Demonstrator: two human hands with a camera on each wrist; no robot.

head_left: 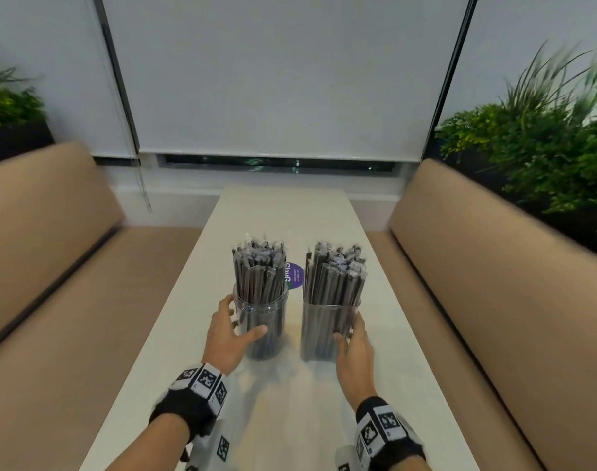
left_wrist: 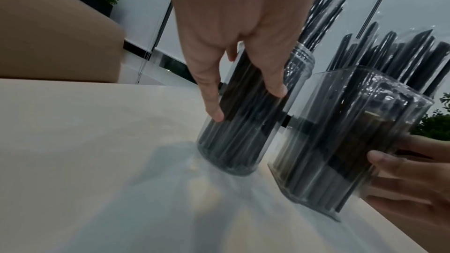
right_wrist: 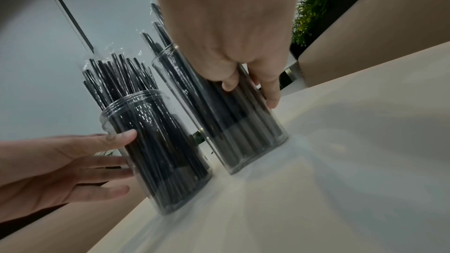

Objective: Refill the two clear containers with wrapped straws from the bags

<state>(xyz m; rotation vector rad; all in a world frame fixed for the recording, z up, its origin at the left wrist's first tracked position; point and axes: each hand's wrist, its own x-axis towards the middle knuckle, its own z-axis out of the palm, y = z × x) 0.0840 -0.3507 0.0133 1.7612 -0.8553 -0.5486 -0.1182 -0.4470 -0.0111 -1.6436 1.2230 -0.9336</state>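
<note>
Two clear containers stand side by side on the white table [head_left: 290, 419], both packed with dark wrapped straws [head_left: 259, 266] that stick out above the rims. My left hand [head_left: 237, 322] grips the round jar [head_left: 269, 311], thumb on its near side and fingers round its left side. My right hand [head_left: 349, 331] grips the square container [head_left: 320, 328] low on its right side. The left wrist view shows my left hand [left_wrist: 247, 104] on the round jar [left_wrist: 233, 141] beside the square container [left_wrist: 340, 141]. In the right wrist view my right hand [right_wrist: 250, 93] is on the square container [right_wrist: 243, 132].
A purple round label [head_left: 295, 275] lies on the table just behind the two containers. Tan padded benches [head_left: 52, 283] [head_left: 477, 266] flank the narrow table. Green plants [head_left: 545, 147] stand behind the right bench. A window blind [head_left: 273, 79] closes off the far end.
</note>
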